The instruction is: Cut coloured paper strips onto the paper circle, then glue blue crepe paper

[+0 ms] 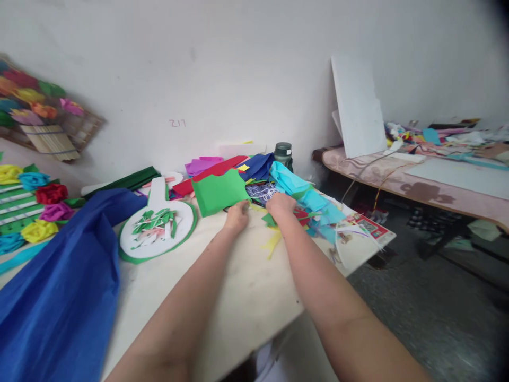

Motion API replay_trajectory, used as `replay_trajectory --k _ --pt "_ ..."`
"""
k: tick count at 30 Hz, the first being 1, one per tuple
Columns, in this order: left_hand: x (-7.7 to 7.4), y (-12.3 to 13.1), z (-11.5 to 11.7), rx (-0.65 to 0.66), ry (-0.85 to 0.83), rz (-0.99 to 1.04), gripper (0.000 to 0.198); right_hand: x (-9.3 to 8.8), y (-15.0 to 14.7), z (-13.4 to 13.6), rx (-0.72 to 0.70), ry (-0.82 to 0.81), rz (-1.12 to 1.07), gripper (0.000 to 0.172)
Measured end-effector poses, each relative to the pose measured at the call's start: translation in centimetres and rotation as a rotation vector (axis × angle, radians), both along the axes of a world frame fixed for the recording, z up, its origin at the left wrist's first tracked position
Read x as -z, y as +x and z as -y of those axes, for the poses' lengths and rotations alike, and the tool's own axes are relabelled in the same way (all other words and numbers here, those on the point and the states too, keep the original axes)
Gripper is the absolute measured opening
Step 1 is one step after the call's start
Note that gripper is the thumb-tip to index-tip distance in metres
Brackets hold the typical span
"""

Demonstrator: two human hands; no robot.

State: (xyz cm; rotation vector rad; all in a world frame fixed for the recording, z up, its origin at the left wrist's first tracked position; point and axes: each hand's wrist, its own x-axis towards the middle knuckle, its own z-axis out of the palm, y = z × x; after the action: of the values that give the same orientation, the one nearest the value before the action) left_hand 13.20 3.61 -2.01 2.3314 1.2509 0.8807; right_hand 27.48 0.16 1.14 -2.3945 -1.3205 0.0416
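At the lower right corner of a green paper sheet [220,191], my left hand [237,215] is closed, with its fingers at the sheet's edge. A small dark loop shows beside that hand; its kind is unclear. My right hand [280,203] reaches into the pile of craft scraps, fingers curled and partly hidden. Just beyond it lies a tangle of white string [262,191] on something dark and purplish. Light blue crepe paper [292,180] spreads on the right. Red and green paper pieces [302,216] and a yellow strip [272,243] lie near my right wrist.
A white paddle-shaped board [129,241] bears paper scraps. Blue cloth-like material [79,297] drapes over the table's [254,297] left side, near paper flowers [51,193]. A dark bottle [283,154] stands at the wall. Rightward is another cluttered table [358,164] with a leaning white board [358,106].
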Motion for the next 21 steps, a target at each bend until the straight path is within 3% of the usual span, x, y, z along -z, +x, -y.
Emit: replay_trajectory --k 4,10,17,21 --pt "0.1 0.0 -0.5 -0.015 -0.034 0.039 0.053 -0.3 -0.5 0.4 0.023 0.108 0.181 0.033" --pt "0.6 0.1 -0.5 -0.045 -0.047 0.165 0.042 0.4 -1.1 -0.1 -0.314 0.21 0.244 0.036" --pt "0.8 -0.3 -0.2 -0.148 0.035 0.201 0.034 1.4 -1.5 -1.5 -0.264 0.202 0.112 0.025" --pt "0.9 -0.4 -0.6 -0.212 -0.038 0.209 0.038 0.8 -1.1 -1.5 -0.207 0.432 0.085 0.029"
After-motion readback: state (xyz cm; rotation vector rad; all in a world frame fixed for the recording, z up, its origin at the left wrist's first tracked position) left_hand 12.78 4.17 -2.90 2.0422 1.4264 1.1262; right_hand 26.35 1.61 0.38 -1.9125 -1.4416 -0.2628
